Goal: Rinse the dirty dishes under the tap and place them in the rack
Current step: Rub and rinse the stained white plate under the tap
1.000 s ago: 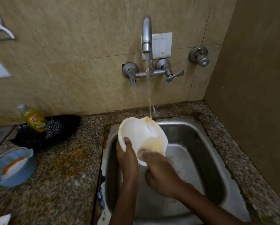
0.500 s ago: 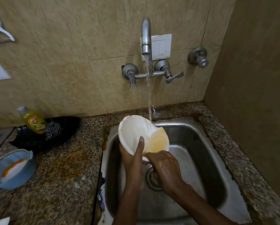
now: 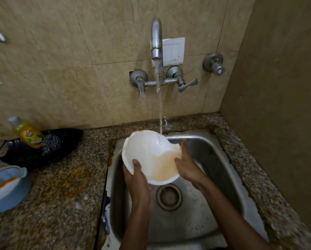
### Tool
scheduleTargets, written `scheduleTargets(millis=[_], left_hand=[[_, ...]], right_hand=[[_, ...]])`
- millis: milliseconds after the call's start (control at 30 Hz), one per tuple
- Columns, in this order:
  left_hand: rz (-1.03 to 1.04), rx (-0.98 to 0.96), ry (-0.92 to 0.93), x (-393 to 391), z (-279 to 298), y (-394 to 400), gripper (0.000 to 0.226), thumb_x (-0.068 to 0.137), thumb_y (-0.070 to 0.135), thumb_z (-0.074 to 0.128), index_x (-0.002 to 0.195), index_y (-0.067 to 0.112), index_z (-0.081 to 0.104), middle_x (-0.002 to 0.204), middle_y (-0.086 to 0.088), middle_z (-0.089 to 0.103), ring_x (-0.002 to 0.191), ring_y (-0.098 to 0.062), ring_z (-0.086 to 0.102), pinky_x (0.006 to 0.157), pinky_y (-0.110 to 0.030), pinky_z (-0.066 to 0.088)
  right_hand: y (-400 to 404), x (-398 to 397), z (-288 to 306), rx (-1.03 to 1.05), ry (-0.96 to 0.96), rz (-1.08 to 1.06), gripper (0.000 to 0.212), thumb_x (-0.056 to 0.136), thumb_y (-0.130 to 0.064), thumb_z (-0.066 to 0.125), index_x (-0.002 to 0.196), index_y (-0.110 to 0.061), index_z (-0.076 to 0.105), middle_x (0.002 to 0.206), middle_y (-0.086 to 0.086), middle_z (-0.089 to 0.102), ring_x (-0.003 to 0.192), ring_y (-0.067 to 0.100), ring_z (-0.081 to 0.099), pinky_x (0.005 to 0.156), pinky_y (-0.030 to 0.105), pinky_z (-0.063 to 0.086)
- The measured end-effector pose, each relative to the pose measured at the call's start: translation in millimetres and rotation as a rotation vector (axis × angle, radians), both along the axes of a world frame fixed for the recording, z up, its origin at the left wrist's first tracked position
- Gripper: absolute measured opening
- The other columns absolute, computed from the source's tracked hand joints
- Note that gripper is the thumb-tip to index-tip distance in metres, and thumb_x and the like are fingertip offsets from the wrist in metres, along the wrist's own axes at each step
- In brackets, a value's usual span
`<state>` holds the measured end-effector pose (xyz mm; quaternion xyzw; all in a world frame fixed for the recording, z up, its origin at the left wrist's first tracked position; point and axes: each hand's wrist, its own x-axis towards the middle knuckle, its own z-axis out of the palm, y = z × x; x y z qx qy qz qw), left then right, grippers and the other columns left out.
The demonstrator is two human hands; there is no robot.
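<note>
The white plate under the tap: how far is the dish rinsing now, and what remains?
Nothing looks finished; no rack is in view. In hand: the left hand grips the white plate under the running tap while the right hand touches its edge; orange residue is still on it. Left: a stained dish in the blue bowl on the counter.

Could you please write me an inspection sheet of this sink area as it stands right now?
Surface: speckled granite counter, orange stain beside the steel sink.
Job's things: white bowl under the running tap, yellowish water inside; no rack seen.
Clutter: soap bottle and steel scrubber in a black tray; blue dish.
Grippers: left hand grips the bowl's rim; right hand, fingers straight, touches it.
Cables: nothing seen.
Surroundings: tiled wall, switch plate.
</note>
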<state>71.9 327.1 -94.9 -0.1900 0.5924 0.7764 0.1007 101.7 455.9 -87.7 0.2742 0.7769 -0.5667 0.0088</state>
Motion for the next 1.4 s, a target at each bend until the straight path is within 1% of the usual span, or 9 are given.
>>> scheduleTargets(millis=[267,367,633,800,867,967,1067,1233,1400], left_hand=[[-0.094,-0.13,0.107,-1.2,12.8,-6.9,0.041,0.101,0.036,0.044,0.142,0.038,0.039,0.123,0.004,0.054,0.106,-0.023,0.055,0.088,-0.054,0.053],[-0.081,-0.162,0.121,0.2,14.4,-5.2,0.04,0.101,0.036,0.044,0.141,0.039,0.04,0.129,0.002,0.055,0.109,-0.023,0.056,0.091,-0.055,0.052],[-0.015,-0.159,0.12,-4.5,16.4,2.6,0.039,0.103,0.034,0.041,0.142,0.038,0.039,0.12,0.006,0.052,0.101,-0.019,0.056,0.091,-0.052,0.054],[-0.057,-0.184,0.12,0.4,10.2,4.8,0.039,0.102,0.036,0.042,0.14,0.037,0.041,0.124,0.004,0.056,0.103,-0.02,0.056,0.091,-0.054,0.053],[-0.026,-0.15,0.085,1.8,11.7,9.3,0.039,0.102,0.037,0.042,0.141,0.037,0.041,0.13,0.002,0.055,0.107,-0.021,0.056,0.093,-0.054,0.052],[0.038,-0.11,0.05,-0.7,13.7,15.7,0.042,0.102,0.037,0.04,0.144,0.034,0.039,0.136,0.0,0.053,0.108,-0.023,0.056,0.094,-0.052,0.052],[0.05,-0.161,0.116,-5.9,13.3,20.7,0.04,0.103,0.034,0.039,0.143,0.032,0.04,0.133,-0.001,0.054,0.105,-0.02,0.056,0.091,-0.042,0.053],[0.017,-0.227,0.16,-13.4,8.1,19.0,0.039,0.103,0.031,0.039,0.142,0.027,0.042,0.133,-0.002,0.054,0.104,-0.016,0.053,0.087,-0.034,0.05],[-0.046,-0.234,0.148,-12.6,-4.7,13.6,0.04,0.101,0.035,0.043,0.141,0.035,0.041,0.137,0.001,0.053,0.118,-0.023,0.055,0.098,-0.047,0.049]], right_hand=[[6.8,-16.3,-3.5,0.128,-0.011,-0.127,0.028,0.1,-0.018,0.042,0.127,-0.01,0.047,0.112,0.007,0.056,0.1,0.02,0.054,0.086,0.037,0.045],[14.9,-30.4,0.6,0.233,0.003,-0.083,0.033,0.102,-0.029,0.038,0.109,-0.007,0.061,0.099,0.01,0.064,0.091,0.024,0.061,0.08,0.037,0.048],[-11.0,-9.9,-20.2,-0.136,0.067,-0.279,0.039,0.1,-0.019,0.042,0.138,-0.018,0.038,0.125,0.008,0.055,0.112,0.027,0.056,0.096,0.046,0.049],[19.1,-23.2,-2.2,0.009,0.137,-0.184,0.03,0.101,-0.03,0.041,0.098,-0.01,0.063,0.088,0.007,0.064,0.079,0.018,0.06,0.066,0.028,0.046],[12.3,-25.3,-6.5,-0.017,0.167,-0.287,0.036,0.103,-0.032,0.032,0.104,-0.011,0.062,0.094,0.01,0.062,0.081,0.018,0.058,0.07,0.03,0.044],[-10.0,-13.3,-17.7,0.264,-0.002,-0.287,0.047,0.101,-0.022,0.033,0.148,-0.013,0.026,0.151,0.014,0.033,0.135,0.029,0.036,0.106,0.039,0.033],[-37.2,7.6,-21.0,0.705,-0.084,0.043,0.058,0.101,-0.03,0.027,0.153,-0.014,0.006,0.16,0.011,-0.012,0.145,0.027,-0.019,0.116,0.035,-0.009],[-40.0,25.5,-9.0,0.739,0.007,0.509,0.057,0.101,-0.038,0.027,0.153,-0.019,0.012,0.161,-0.002,0.007,0.148,0.012,-0.003,0.113,0.024,-0.009],[6.6,7.1,-24.1,1.107,-0.193,0.502,0.082,0.091,-0.024,0.056,0.151,-0.005,0.004,0.16,0.017,0.002,0.147,0.032,0.002,0.119,0.039,0.004]])
